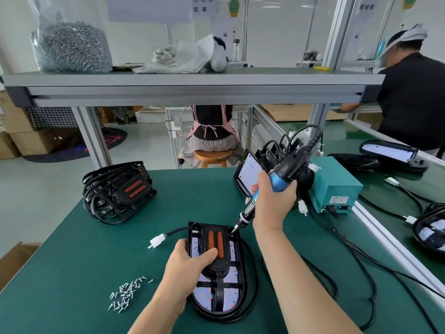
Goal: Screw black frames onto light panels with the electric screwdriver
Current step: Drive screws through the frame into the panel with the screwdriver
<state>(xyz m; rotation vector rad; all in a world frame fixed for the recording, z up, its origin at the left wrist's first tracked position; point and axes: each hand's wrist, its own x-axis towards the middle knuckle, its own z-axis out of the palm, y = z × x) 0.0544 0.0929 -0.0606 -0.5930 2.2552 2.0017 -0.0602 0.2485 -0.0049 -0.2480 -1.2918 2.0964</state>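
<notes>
A light panel [230, 298] with a black frame [220, 273] laid on it lies on the green mat in front of me. The frame has two orange strips near its far end. My left hand [190, 263] presses down on the frame's middle, thumb beside the strips. My right hand [273, 201] grips the blue electric screwdriver [262, 196], tilted down to the left. Its bit tip touches the frame's far right corner. A pile of small silver screws [127, 294] lies left of the panel.
A stack of black frames [118, 189] sits at the far left of the mat. A teal power box [333, 185], a phone [248, 173] and black cables [349, 263] fill the right side. More panels [395, 153] lie on the conveyor, beside a person [414, 92].
</notes>
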